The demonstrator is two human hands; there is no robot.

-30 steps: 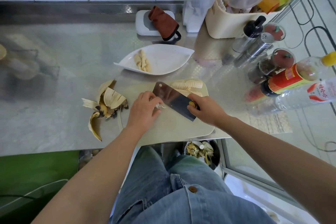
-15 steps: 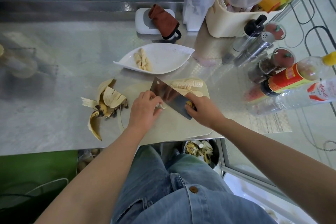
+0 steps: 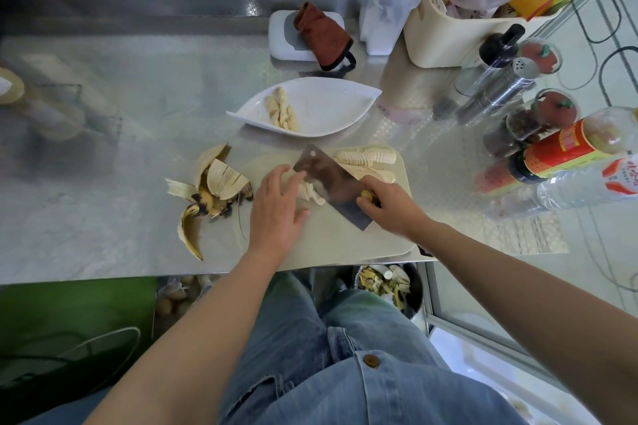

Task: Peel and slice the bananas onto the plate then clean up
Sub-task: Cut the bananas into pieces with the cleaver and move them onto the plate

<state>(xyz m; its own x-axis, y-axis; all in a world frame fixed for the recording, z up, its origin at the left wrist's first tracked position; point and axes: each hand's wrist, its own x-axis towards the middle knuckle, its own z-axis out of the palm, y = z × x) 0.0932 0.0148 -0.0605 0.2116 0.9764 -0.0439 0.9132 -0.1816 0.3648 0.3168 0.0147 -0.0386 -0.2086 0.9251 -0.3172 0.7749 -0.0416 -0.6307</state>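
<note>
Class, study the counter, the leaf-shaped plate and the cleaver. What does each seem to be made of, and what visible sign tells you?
Counter: stainless steel, likely; grey, semi-glossy, with blurred reflections of nearby items.
Plate: glazed ceramic or perhaps melamine; white, smooth, soft sheen, fine ribbing at the rim.
Cleaver: steel blade; dull grey, mirroring faintly, a hole near one corner.

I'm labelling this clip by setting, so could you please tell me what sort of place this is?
Probably a kitchen: a stainless-steel counter carries a cutting board with sliced banana, a cleaver is in use, and spice shakers and sauce bottles stand at the right.
</note>
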